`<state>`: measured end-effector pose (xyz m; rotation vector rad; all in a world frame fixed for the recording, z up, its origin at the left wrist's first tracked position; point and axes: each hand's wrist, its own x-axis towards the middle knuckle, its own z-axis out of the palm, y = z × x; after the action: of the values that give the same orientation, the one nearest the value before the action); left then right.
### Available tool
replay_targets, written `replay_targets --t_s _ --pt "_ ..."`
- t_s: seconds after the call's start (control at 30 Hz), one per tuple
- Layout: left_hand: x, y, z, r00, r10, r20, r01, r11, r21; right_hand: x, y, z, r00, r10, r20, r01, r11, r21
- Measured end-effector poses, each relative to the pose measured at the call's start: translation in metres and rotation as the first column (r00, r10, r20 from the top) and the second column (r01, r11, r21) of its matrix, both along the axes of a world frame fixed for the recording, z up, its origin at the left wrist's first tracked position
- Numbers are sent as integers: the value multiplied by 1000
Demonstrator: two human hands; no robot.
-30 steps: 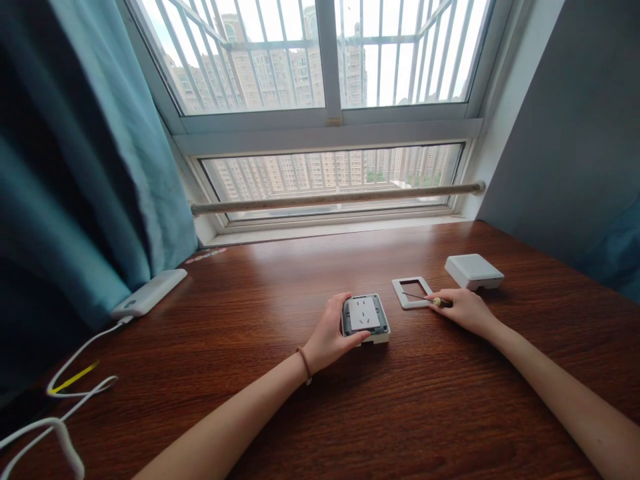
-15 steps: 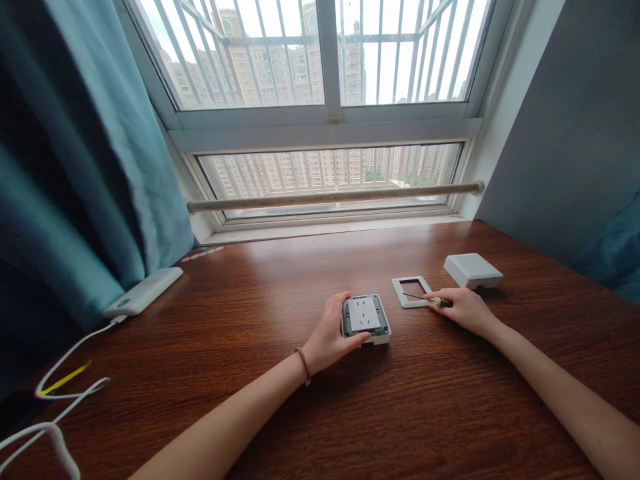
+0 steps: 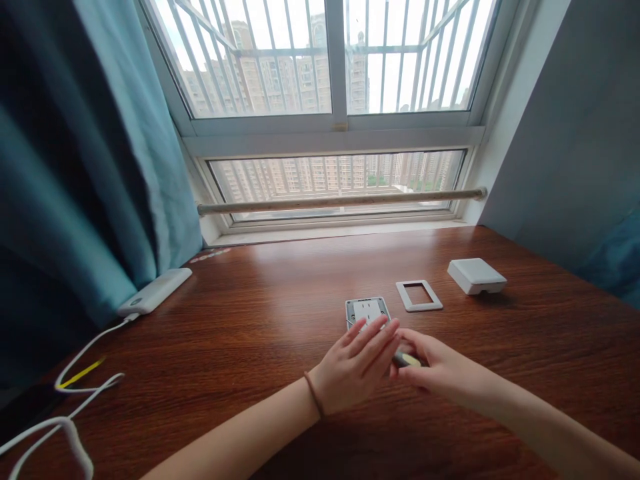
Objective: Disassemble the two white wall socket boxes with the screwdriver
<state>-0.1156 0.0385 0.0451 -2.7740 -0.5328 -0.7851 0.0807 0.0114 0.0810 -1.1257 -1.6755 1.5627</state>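
In the head view, a wall socket point(image 3: 367, 309) with a white face and grey frame lies on the table, its near part hidden behind my fingers. My left hand point(image 3: 356, 363) is in front of it, fingers stretched out and nothing visibly gripped. Close against its fingertips, my right hand point(image 3: 434, 360) is closed around the yellow and dark handle of a screwdriver point(image 3: 411, 360). A thin bit of the shaft shows left of my left fingers; the rest is hidden behind them.
A white cover frame point(image 3: 419, 308) lies right of the socket, with a white square box point(image 3: 477, 275) beyond it. On the left, a white power bank point(image 3: 156, 291) with a white cable point(image 3: 90, 347) rests by the blue curtain point(image 3: 100, 167). The window stands behind the table.
My left hand has let go of the socket and moved in front of it. My right hand has brought the screwdriver left from the cover frame to meet my left hand.
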Motion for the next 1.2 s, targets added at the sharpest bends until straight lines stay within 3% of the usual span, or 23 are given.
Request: replay_targets --t_s 0.07,0.17,0.27,0.33,0.4,0.47,0.5,0.57,0.67,0.77,0.9,1.2 --pt "1 -7 15 999 -49 -14 49 999 -11 -12 -5 15 999 -32 -12 34 990 140" --pt "-4 -9 35 996 -17 89 20 999 -36 -21 -3 37 993 26 -119 -13 995 103" --pt "-13 -2 50 964 72 258 -44 993 -112 -24 7 55 950 89 -299 -84 996 30" --pt "-21 9 60 885 208 416 -115 965 -237 -25 17 57 923 84 -375 -48 993 104" --pt "-28 24 72 731 369 574 -119 897 -425 -24 31 49 942 61 -330 42 954 296" --pt "-34 42 86 607 445 658 75 793 -605 -21 48 29 991 -23 -131 92 827 555" --pt "-36 51 93 590 453 668 198 721 -664 -18 57 16 998 -62 -12 54 741 669" --pt "-40 66 100 571 452 686 409 568 -715 -11 72 -12 981 -121 151 -38 645 764" --pt "-43 81 94 563 451 692 586 373 -720 -1 85 -46 953 -123 276 -138 634 761" --pt "-42 86 75 586 451 673 616 291 -732 4 88 -61 947 -67 315 -198 649 734" --pt "-43 88 56 612 428 665 607 286 -742 3 87 -63 947 -18 322 -236 643 729" --pt "-43 87 54 681 385 623 563 270 -781 2 89 -64 942 -24 336 -240 651 720"
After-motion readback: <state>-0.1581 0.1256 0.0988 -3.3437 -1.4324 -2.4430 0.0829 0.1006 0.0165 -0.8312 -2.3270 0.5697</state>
